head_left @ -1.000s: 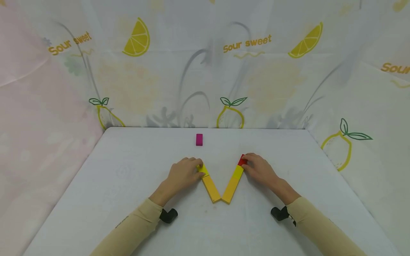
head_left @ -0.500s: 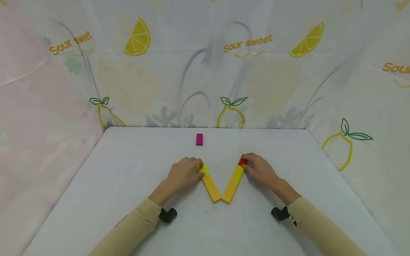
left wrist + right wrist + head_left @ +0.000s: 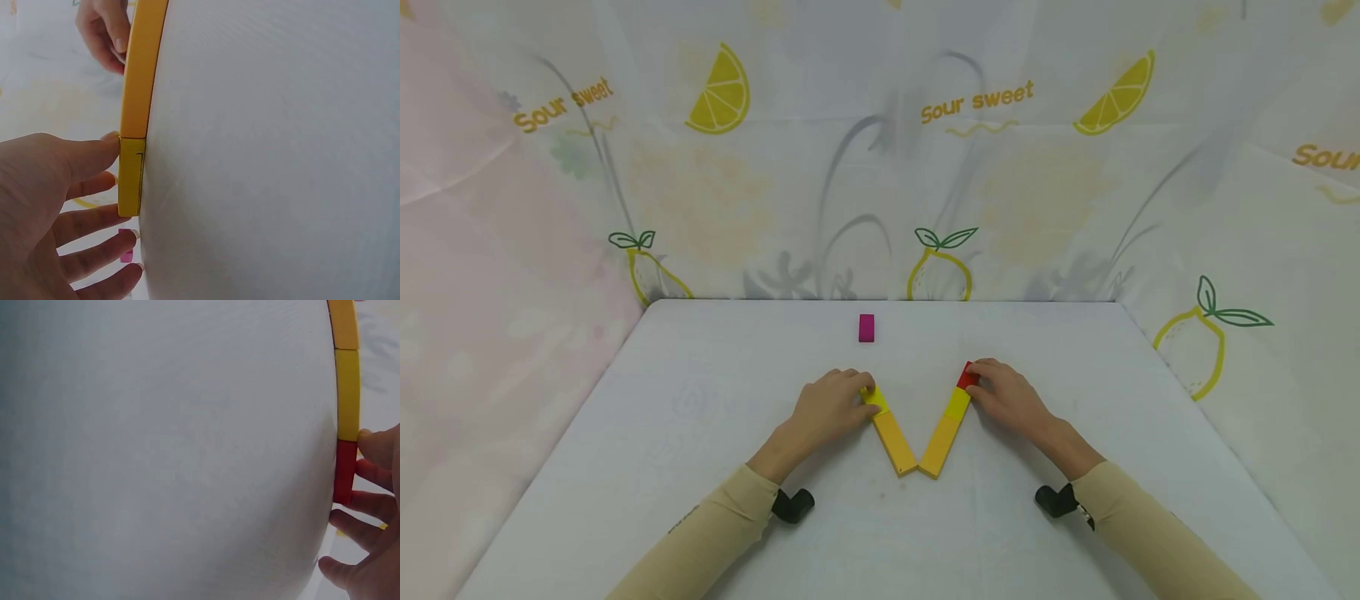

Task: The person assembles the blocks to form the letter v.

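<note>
Two orange blocks, the left one and the right one, meet at their near ends in a V on the white table. My left hand pinches a short yellow block at the far end of the left arm of the V. A second yellow block extends the right orange block. Beyond it, flush in line, sits a red block, which my right hand holds between thumb and fingers. Both wrist views show the blocks end to end.
A magenta block stands near the back edge of the white table. Behind rises a cloth backdrop printed with lemons. Dark wrist-worn devices, such as the left one, hang by the cuffs.
</note>
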### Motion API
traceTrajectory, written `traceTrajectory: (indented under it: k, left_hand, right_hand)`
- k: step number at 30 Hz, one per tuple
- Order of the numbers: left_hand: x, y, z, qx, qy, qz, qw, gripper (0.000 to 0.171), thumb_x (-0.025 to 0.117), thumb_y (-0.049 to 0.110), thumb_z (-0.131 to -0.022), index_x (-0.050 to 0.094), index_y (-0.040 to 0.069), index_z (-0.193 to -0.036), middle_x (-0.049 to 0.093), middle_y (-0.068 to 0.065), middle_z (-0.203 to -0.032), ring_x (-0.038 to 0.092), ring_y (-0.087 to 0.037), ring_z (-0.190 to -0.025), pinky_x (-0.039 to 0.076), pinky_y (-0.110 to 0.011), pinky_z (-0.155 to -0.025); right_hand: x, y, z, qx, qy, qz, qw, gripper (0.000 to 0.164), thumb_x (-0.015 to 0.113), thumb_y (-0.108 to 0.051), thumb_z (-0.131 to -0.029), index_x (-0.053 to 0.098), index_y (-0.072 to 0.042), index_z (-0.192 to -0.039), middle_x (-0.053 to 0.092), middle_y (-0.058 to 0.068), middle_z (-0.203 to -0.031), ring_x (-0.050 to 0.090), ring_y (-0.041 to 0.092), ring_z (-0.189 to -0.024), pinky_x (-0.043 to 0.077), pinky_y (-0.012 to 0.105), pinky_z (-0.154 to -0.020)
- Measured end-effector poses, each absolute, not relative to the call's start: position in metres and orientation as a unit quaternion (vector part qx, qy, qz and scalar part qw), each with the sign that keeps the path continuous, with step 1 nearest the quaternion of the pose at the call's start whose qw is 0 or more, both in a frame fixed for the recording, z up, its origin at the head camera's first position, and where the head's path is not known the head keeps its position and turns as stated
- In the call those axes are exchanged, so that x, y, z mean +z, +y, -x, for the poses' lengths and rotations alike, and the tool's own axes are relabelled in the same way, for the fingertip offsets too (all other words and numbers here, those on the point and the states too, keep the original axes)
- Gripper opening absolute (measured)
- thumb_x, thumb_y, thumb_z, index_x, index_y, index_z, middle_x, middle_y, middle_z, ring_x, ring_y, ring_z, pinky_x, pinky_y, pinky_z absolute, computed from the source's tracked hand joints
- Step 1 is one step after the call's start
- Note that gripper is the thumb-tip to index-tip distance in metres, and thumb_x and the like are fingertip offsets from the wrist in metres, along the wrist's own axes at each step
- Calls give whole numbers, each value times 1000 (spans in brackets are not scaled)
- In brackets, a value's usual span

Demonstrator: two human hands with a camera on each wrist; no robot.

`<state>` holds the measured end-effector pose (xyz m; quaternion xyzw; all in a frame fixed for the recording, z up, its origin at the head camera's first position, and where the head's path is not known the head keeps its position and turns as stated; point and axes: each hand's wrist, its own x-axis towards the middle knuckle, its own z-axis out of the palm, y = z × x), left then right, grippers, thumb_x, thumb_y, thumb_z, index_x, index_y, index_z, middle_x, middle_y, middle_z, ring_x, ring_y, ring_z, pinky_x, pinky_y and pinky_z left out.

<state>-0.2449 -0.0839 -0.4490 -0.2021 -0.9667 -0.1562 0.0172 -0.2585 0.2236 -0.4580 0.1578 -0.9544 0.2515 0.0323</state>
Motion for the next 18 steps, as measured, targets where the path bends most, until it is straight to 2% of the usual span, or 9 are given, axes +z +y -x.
traceTrajectory:
  k: [18]
  left_hand:
    - [-449,-83,244,-151,-967,203,19,28,75,39,-87,67,23,-108,69,4,-110,58,-15,-92,53,-35,-72]
  right_hand:
    - [-458,224,259,248,-955,-156,35,33,66,-18,-95,65,-4,-124,64,12,-129,61,29,-115,49,48,-103]
